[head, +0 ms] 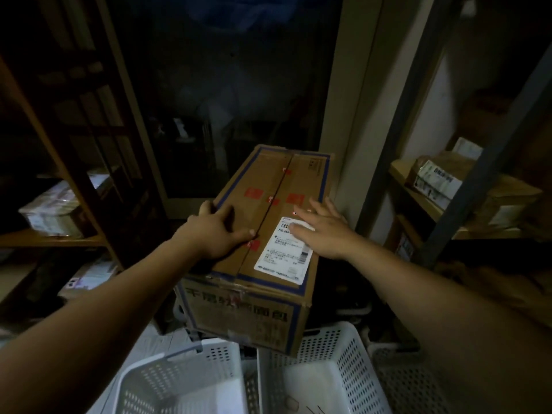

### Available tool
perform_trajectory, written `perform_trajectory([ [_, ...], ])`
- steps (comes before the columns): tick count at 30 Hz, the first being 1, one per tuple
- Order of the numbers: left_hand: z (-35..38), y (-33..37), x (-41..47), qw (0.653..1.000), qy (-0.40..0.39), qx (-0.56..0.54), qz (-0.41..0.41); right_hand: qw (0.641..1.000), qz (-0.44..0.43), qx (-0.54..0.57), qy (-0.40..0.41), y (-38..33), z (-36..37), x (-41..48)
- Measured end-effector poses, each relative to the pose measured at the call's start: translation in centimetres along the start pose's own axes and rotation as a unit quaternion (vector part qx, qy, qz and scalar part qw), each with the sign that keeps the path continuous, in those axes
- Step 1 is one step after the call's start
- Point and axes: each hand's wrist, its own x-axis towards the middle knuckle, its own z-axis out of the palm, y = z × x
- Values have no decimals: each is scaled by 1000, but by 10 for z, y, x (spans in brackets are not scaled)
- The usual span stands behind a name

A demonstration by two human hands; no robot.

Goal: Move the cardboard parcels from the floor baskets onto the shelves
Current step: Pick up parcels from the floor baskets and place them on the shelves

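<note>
Brown cardboard parcel with a white label (277, 180) sits mid-frame above the white perforated plastic baskets (340, 354); what bears it is lost in the dark. My left hand (213, 231) grips its left edge, and my right hand (322, 231) lies flat on top, fingers spread. I should hook the right hand over the far edge before lifting towards the part-filled wooden shelves (418, 195) at right.

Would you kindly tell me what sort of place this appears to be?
Likely a dim parcel storeroom: labelled parcels lie on wooden shelves either side, white perforated plastic baskets stand on the floor, and a long brown cardboard box bears a white shipping label.
</note>
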Motion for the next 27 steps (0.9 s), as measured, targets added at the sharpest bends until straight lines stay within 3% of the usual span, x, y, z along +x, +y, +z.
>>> perform_trajectory([
  [4,-24,-15,13,999,-18,38,28,994,-53,-98,0,10,3,-13],
  [7,-32,-8,12,992,22,120,14,985,-90,-149,19,13,3,-16],
  [9,-27,5,2,993,35,114,11,984,-86,-151,25,8,4,-14],
  [14,-7,22,-27,993,-54,97,35,982,-57,-166,72,-8,13,-2],
  [18,-2,10,-25,989,-71,120,52,977,-67,-180,94,-12,16,3],
  [27,-39,-40,3,967,-125,176,139,979,-25,-195,53,13,-8,11],
])
